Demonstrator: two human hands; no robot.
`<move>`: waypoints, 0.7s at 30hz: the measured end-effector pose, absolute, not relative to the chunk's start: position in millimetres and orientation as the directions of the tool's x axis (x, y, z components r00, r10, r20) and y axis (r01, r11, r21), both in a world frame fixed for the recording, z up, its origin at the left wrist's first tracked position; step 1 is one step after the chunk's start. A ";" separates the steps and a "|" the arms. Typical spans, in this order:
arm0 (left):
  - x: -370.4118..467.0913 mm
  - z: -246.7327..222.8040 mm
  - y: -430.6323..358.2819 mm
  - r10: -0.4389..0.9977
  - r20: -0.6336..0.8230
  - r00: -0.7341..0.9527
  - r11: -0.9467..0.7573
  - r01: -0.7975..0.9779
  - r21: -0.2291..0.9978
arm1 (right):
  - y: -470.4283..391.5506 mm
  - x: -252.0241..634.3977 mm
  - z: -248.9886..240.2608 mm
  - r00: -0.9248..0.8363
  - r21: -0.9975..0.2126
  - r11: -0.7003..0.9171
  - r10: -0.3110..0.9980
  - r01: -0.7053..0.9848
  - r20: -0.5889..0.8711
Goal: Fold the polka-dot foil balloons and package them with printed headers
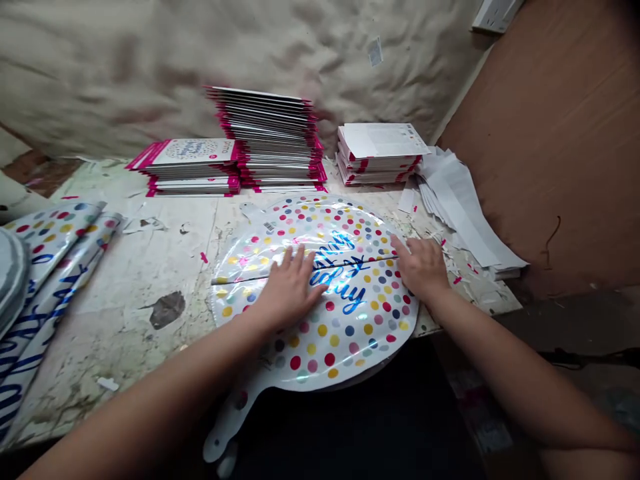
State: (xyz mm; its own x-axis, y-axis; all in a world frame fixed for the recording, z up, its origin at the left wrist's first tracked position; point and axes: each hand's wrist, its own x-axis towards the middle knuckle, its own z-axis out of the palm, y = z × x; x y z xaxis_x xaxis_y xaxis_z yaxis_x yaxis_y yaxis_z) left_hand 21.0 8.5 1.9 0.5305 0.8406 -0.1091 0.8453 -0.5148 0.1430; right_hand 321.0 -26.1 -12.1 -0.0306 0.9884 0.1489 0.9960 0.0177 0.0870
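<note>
A flat round foil balloon (pixel 320 330) with coloured dots and blue lettering lies on the table in front of me, its tail hanging over the front edge at lower left. A thin dark straight strip (pixel 240 280) runs across its middle. My left hand (pixel 290 287) rests flat on the balloon with the fingers spread, beside the strip. At the balloon's right edge is my right hand (pixel 423 267), its fingers on the foil by the strip's right end; whether it pinches anything is hidden. More foil seems to lie beneath the top balloon.
Along the back stand a tall stack of pink-edged printed cards (pixel 275 133), a lower stack (pixel 193 163) and a white-topped stack (pixel 383 150). White paper sheets (pixel 465 207) lie at right. Folded dotted foil balloons (pixel 60 267) are at left. Paper scraps litter the worn table (pixel 135 267).
</note>
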 end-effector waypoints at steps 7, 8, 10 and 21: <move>51.4 -12.1 -4.0 0.862 -0.139 0.488 -0.466 0.869 0.165 | 11.3 280.6 34.2 -0.057 0.191 0.035 0.992 0.981 0.111; 52.2 -10.8 -4.1 0.863 -0.136 0.486 -0.462 0.869 0.176 | 16.5 267.1 46.7 -0.094 0.191 0.062 0.982 0.980 0.163; 52.7 -7.9 -4.5 0.870 -0.119 0.478 -0.452 0.871 0.192 | 25.3 225.6 66.6 -0.250 0.185 0.211 0.942 0.960 0.224; -27.3 -1.1 -43.4 0.759 0.029 0.650 -0.634 0.728 0.260 | 42.4 75.8 5.4 -0.818 0.056 0.817 0.574 0.574 0.007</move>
State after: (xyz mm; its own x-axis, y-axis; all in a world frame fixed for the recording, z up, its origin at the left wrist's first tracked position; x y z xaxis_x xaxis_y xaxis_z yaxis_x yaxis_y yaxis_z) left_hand -27.3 -43.4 -1.1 0.6503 0.7591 0.0291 0.7284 -0.6339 0.2602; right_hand 75.8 42.4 5.4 -0.8185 0.5745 0.0067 0.5739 0.8170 0.0555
